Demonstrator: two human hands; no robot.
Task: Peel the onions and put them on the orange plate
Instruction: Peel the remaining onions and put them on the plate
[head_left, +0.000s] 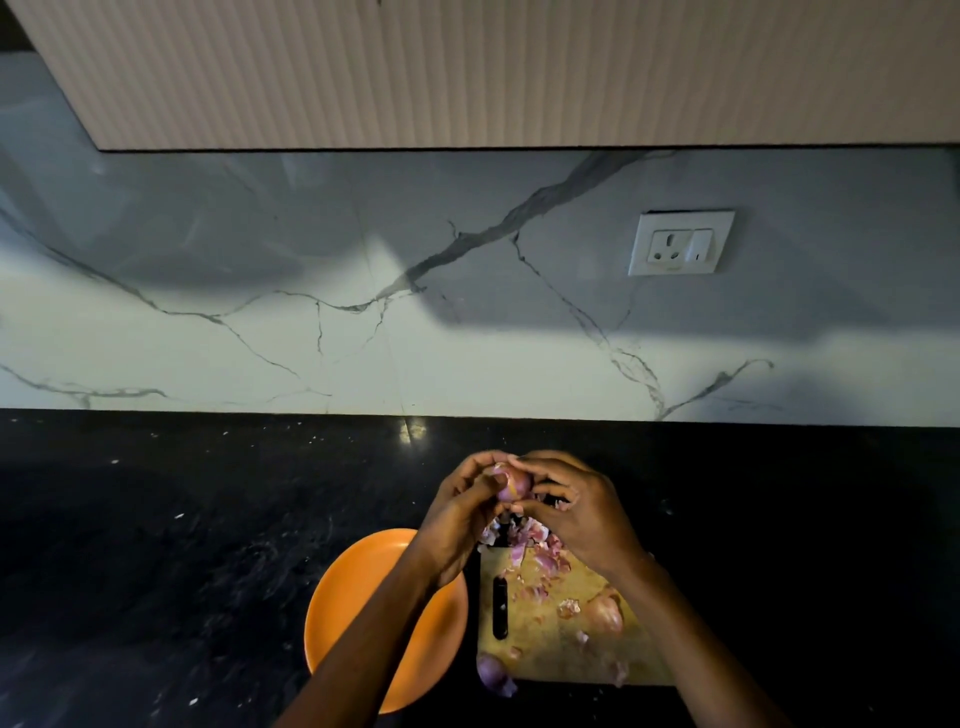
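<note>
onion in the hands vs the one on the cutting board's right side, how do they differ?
The small reddish onion in the hands is lifted above the black counter, gripped by the left hand and right hand, skin partly pulled away. The brownish onion on the wooden cutting board lies untouched, skin apparently on. Both are small.

Small pinkish onion, partly skinned, raised above the board's far end. Second onion, brown-skinned, lies on the board's right side. Third onion, purple, rests at the board's near-left corner. Orange plate, round, sits left of the board.
</note>
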